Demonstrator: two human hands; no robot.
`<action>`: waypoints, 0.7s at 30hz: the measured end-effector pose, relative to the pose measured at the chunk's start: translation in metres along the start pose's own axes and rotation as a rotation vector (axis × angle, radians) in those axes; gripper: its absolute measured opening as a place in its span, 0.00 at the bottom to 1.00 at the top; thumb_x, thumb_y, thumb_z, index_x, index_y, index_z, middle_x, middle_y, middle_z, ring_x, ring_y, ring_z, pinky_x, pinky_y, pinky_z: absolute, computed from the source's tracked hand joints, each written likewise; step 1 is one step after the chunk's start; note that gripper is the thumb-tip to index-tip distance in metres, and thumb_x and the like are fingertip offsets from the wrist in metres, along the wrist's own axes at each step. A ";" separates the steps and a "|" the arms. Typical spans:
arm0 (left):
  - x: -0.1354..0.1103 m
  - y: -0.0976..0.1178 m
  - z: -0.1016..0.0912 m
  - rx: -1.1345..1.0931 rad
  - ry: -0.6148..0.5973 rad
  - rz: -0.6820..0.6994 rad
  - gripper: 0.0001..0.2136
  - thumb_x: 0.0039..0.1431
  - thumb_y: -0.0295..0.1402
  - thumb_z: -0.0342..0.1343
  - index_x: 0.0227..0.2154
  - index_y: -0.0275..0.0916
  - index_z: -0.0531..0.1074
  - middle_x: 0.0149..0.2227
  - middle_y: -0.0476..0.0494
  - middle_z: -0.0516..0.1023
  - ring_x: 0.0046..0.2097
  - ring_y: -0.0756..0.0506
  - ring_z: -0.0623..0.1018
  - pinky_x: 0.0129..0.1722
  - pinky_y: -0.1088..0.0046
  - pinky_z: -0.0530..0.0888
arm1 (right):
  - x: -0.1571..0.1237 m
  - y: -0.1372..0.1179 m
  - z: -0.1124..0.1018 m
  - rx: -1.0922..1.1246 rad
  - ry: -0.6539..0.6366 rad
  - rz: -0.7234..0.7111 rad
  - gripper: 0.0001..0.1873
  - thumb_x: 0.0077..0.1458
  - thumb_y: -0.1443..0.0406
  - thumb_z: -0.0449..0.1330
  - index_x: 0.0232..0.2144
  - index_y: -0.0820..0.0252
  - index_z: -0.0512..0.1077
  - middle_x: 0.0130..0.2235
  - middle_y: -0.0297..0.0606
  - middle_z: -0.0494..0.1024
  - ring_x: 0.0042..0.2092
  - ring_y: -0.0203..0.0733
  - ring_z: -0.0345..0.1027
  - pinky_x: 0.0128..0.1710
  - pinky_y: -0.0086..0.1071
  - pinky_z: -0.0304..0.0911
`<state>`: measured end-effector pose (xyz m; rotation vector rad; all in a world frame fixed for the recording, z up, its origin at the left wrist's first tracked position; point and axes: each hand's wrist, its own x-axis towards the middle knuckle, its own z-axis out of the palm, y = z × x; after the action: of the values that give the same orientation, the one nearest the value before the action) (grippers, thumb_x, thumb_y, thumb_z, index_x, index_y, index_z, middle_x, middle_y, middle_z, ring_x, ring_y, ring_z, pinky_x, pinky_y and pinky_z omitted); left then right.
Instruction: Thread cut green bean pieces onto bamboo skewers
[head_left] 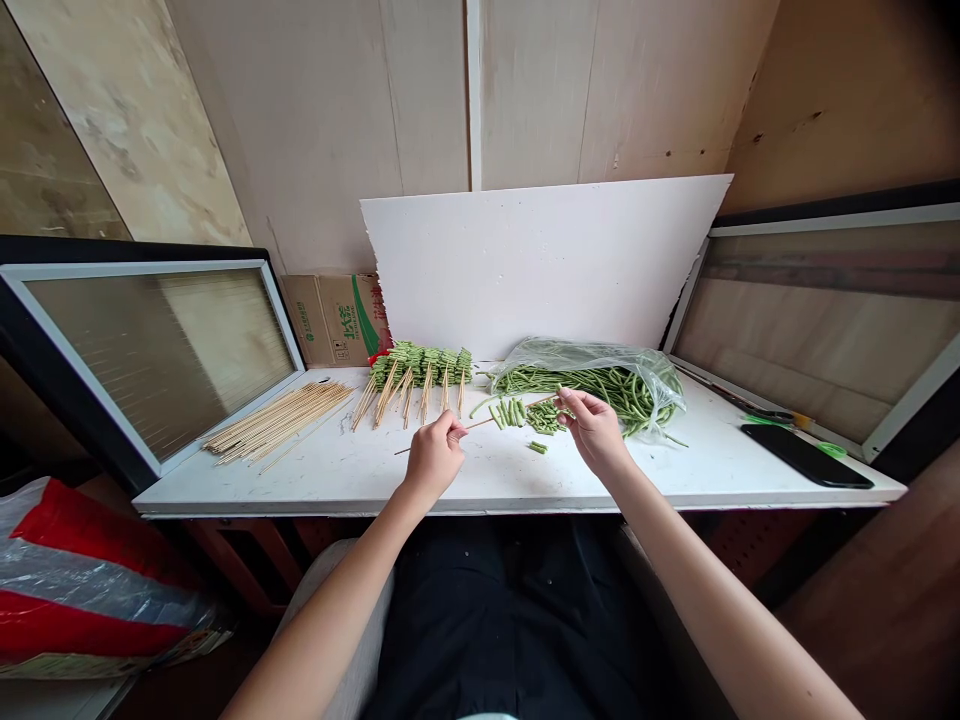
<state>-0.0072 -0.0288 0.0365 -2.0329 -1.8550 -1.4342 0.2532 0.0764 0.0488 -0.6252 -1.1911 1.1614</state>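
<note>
Left fingers (450, 430): the left hand (433, 455) pinches the skewer (480, 423) between thumb and fingertips, partway along its length.
Right fingers (570, 402): the right hand (596, 428) is closed on the skewer's far tip. I cannot tell whether a bean piece sits between the fingertips.
Skewer: held just above the table (675, 475), slanting up to the right. A few bean pieces (510, 410) are threaded side by side near the right hand.
Under the skewer: loose pieces (544, 420) in a small heap, with one lying apart, nearer the person.
Doing it well: probably, steady the stick with the left hand and pierce each piece through its middle, square to the stick. Push it snug against its neighbour, with fingertips clear of the point.
Behind the right hand: a clear bag (600, 380) of long beans, close by.
Further left: finished skewers (420, 375) fanned out, then bare sticks (281, 420).
Far right: scissors (780, 418) and a phone (806, 455).
</note>
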 end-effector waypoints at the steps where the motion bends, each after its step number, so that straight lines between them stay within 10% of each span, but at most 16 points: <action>1: 0.000 0.000 0.000 -0.004 -0.008 -0.005 0.10 0.62 0.21 0.53 0.30 0.42 0.71 0.31 0.48 0.81 0.32 0.44 0.79 0.34 0.71 0.69 | 0.001 0.000 -0.001 0.003 -0.009 -0.002 0.19 0.44 0.47 0.78 0.31 0.52 0.83 0.35 0.38 0.82 0.40 0.46 0.74 0.31 0.35 0.65; 21: 0.002 0.000 -0.002 0.056 -0.169 -0.025 0.14 0.55 0.15 0.49 0.28 0.41 0.74 0.28 0.47 0.80 0.30 0.45 0.76 0.33 0.71 0.66 | -0.008 -0.007 0.004 -0.133 -0.016 -0.140 0.18 0.50 0.46 0.75 0.33 0.52 0.83 0.36 0.40 0.82 0.37 0.45 0.73 0.40 0.40 0.68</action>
<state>-0.0084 -0.0285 0.0386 -2.1730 -1.9649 -1.2352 0.2524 0.0661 0.0536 -0.6232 -1.3126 0.9775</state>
